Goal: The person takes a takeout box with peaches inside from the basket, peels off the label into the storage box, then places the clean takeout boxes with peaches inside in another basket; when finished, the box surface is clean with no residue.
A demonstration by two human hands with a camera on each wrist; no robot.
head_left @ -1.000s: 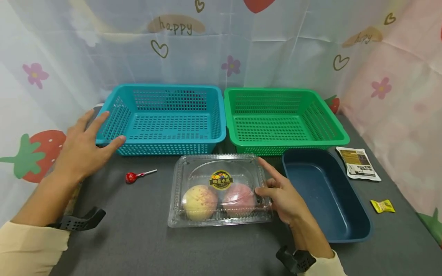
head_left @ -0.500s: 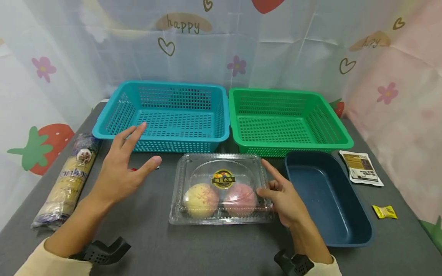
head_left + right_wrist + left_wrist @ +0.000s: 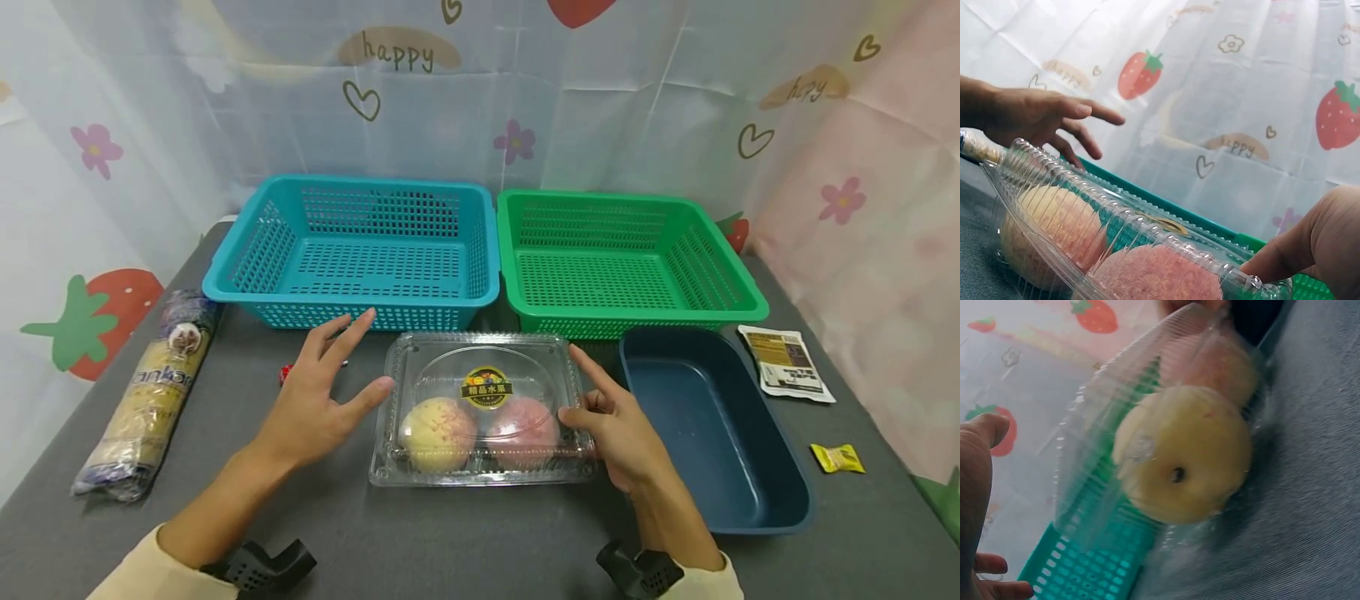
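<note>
A clear plastic fruit box (image 3: 420, 358) lies on the table with its lid down. Through it show a yellowish peach (image 3: 438, 435) and a pink peach (image 3: 523, 433). My right hand (image 3: 622, 433) holds the box's right side, index finger along the far corner and thumb at the near side; its other fingers are partly hidden. Just left of the box, my left hand (image 3: 318, 408) hovers with spread fingers, holding nothing. In the right wrist view this left hand (image 3: 1041, 119) is apart from the box. Behind it, a red lollipop (image 3: 286, 373) is mostly covered.
A blue basket (image 3: 352, 297) and a green basket (image 3: 637, 317) stand along the back. To the right are a dark blue bin (image 3: 806, 500), a white-and-brown packet (image 3: 786, 363) and a yellow wrapped candy (image 3: 837, 458). A long bagged food pack (image 3: 153, 392) lies at left.
My left hand has moved right and nearer, from beside the blue basket to the box's left side. The right hand stays on the box. The head view has shifted, uncovering the long pack.
</note>
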